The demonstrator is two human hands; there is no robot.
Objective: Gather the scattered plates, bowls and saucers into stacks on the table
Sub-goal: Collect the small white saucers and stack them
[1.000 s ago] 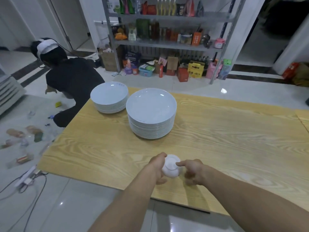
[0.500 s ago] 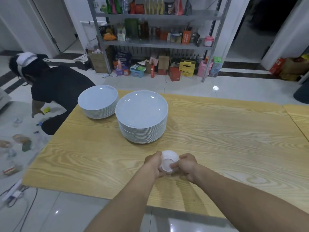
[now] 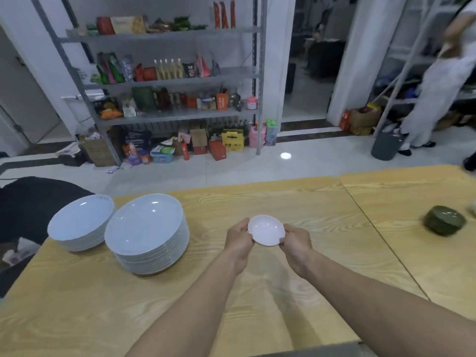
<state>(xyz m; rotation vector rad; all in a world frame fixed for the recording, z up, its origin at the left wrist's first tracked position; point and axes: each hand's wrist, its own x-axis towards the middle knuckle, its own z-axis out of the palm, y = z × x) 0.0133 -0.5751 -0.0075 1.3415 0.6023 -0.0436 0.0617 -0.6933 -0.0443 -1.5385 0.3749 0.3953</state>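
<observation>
Small white saucer (image 3: 266,230) held over worktop (image 3: 257,199), right of tall plate stack (image 3: 146,235). Left hand (image 3: 238,239) and right hand (image 3: 296,243) pinch opposite rims; fingers underneath hidden. Lower plate stack (image 3: 81,222) just left of tall stack. Dark green bowl (image 3: 444,224) far right of it, blurred.

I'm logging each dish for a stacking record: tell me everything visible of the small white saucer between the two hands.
The small round white saucer is shallow, plain and glossy, ceramic or plastic by its look. Its hollow faces up, tilted toward the camera. The left hand pinches its left rim and the right hand its right rim. It is held above the pale wooden table, right of the taller stack of white plates, touching neither.
</observation>
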